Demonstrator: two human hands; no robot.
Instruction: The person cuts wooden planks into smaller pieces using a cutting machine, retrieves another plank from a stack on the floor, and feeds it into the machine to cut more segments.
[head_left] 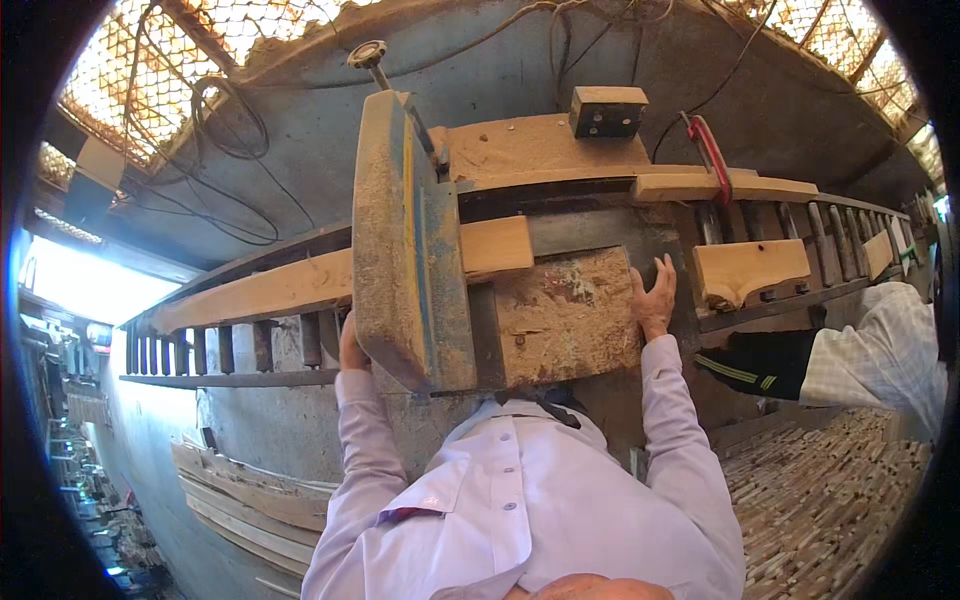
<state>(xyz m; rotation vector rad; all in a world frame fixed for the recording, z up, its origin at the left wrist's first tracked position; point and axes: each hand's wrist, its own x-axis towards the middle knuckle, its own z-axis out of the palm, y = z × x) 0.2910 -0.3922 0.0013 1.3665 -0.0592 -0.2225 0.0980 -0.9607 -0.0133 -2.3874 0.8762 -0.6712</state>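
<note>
A dusty upright machine housing (405, 250) with blue and yellow showing stands between my arms. Partly hidden behind its left side, my left hand (352, 347) keeps its fingers out of sight; what they touch cannot be made out. A long wooden plank (260, 290) lies across the roller table and passes the housing, its cut end showing on the right. My right hand (655, 298) has its fingers spread, resting at the right edge of a worn, sawdust-covered wooden panel (570, 320) in front of me. Nothing shows within its grasp.
Rollers (825, 245) run off to both sides. A short wood piece (750, 270) lies on the right ones, near a red-handled tool (708, 155). Another person's dark sleeve (760, 362) reaches in from the right. Wood strips (820, 490) are stacked below; cables (230, 170) hang on the wall.
</note>
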